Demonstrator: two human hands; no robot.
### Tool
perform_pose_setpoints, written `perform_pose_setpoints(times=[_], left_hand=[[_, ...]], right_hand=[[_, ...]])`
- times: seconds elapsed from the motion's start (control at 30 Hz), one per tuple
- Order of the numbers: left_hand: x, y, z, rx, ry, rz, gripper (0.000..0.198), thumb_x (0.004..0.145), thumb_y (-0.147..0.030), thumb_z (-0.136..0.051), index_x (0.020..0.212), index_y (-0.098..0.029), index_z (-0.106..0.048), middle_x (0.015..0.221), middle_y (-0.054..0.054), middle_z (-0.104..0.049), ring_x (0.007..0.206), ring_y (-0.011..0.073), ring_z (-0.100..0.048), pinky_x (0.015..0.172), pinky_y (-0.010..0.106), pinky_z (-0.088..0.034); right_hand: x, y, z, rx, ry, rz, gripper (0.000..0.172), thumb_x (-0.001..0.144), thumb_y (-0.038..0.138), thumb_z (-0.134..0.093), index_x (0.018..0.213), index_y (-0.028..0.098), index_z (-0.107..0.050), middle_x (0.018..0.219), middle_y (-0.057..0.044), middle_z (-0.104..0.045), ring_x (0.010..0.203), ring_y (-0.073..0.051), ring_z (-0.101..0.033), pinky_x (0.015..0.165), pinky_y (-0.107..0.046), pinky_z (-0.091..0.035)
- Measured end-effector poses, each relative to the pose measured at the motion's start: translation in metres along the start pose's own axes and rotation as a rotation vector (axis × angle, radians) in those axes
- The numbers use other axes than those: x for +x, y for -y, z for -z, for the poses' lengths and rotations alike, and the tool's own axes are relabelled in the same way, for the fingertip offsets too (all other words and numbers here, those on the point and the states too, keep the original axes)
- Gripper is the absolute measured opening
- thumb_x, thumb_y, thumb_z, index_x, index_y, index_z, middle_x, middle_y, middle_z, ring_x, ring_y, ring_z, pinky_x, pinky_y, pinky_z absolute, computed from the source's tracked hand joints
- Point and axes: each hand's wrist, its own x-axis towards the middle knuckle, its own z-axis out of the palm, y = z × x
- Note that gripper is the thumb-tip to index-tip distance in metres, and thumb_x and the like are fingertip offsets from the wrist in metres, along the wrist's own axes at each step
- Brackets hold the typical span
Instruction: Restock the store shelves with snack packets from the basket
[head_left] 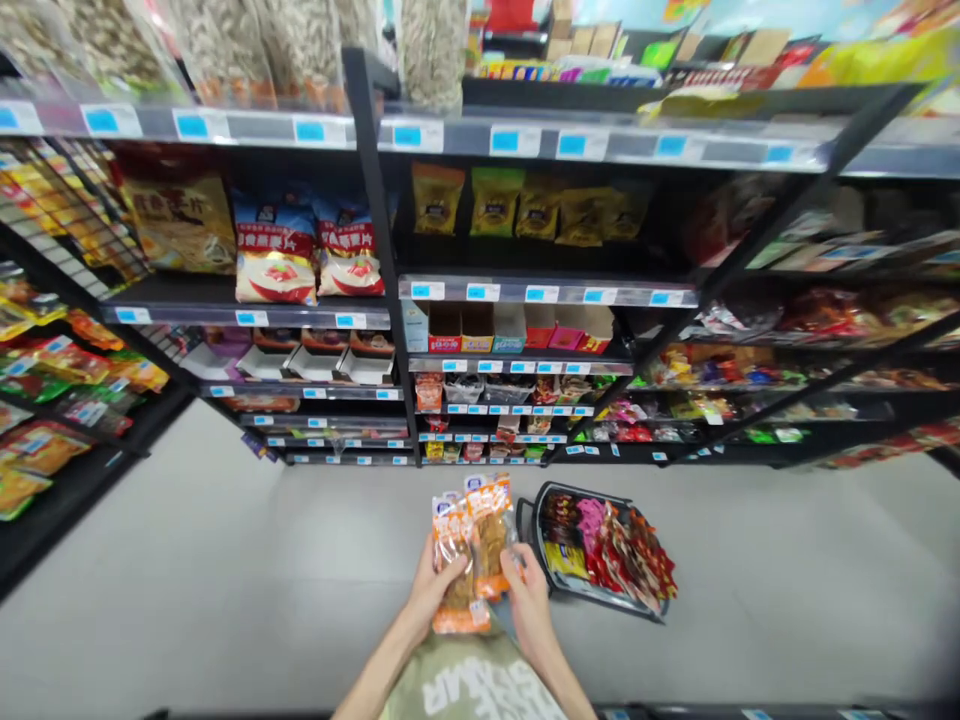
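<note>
My left hand [433, 585] is closed on an orange-and-clear snack packet [454, 540], its thumb lying across the front. In my right hand [527, 590] is a similar packet [491, 535], pinched at its right edge. The two packets overlap side by side in front of my body, with brown food showing through the clear plastic. To the right of my right hand, a black basket [606, 600] stands on the floor, holding red packets [626, 550], pink ones [592, 522] and a yellow one [566, 560].
Black store shelves [547, 290] with price tags stretch across the front, carrying bagged snacks [276, 250] and small open boxes [510, 328]. Another rack of packets [75, 370] stands at the left. Grey floor [285, 570] lies between me and the shelves.
</note>
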Motion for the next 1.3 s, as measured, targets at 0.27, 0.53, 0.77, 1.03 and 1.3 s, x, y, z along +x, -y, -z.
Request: perform_pose_setpoints(times=[0.27,0.53,0.77,1.03,1.3], left_hand=[[0.008,-0.005,0.004,-0.165,-0.085,0.102,0.068,0.070,-0.041,-0.081,0.128,-0.022,-0.051,0.118,0.008,-0.070,0.098,0.0258,-0.071,0.089,0.040,-0.056],[0.013,-0.012,0.001,-0.056,0.010,0.080,0.074,0.068,-0.045,-0.082,0.131,-0.023,-0.048,0.124,0.009,-0.067,0.109,0.0274,-0.066,0.094,0.039,-0.053],[0.007,-0.009,-0.004,0.303,0.195,-0.117,0.065,0.080,-0.038,-0.074,0.134,-0.019,-0.044,0.134,0.011,-0.059,0.122,0.0274,-0.057,0.106,0.040,-0.043],[-0.014,0.002,0.003,0.573,0.111,-0.243,0.056,0.082,-0.041,-0.070,0.132,-0.023,-0.053,0.131,0.012,-0.059,0.125,0.0305,-0.053,0.110,0.042,-0.038],[-0.030,-0.009,0.005,0.613,0.258,0.003,0.074,0.094,-0.058,-0.046,0.155,-0.024,-0.023,0.156,0.010,-0.039,0.145,0.0257,-0.034,0.122,0.041,-0.023]], right_hand=[[0.010,0.007,0.005,0.109,-0.140,-0.019,0.069,0.075,0.043,-0.078,0.134,0.029,-0.044,0.113,-0.006,-0.071,0.098,-0.024,-0.069,0.086,-0.039,-0.057],[0.025,0.001,0.016,-0.133,0.006,0.001,0.050,0.067,0.025,-0.076,0.116,0.024,-0.063,0.117,-0.005,-0.071,0.109,-0.026,-0.065,0.096,-0.039,-0.052],[0.019,-0.003,0.006,0.025,0.109,-0.135,0.048,0.076,0.050,-0.072,0.117,0.025,-0.065,0.122,-0.008,-0.070,0.113,-0.028,-0.065,0.094,-0.041,-0.054],[0.002,-0.008,0.001,0.027,0.442,-0.197,0.064,0.060,0.042,-0.089,0.115,0.019,-0.066,0.113,-0.013,-0.073,0.104,-0.032,-0.069,0.097,-0.049,-0.051],[-0.016,-0.019,-0.018,0.011,0.399,-0.223,0.059,0.045,0.044,-0.091,0.097,0.021,-0.074,0.090,-0.006,-0.078,0.086,-0.033,-0.073,0.084,-0.045,-0.055]])
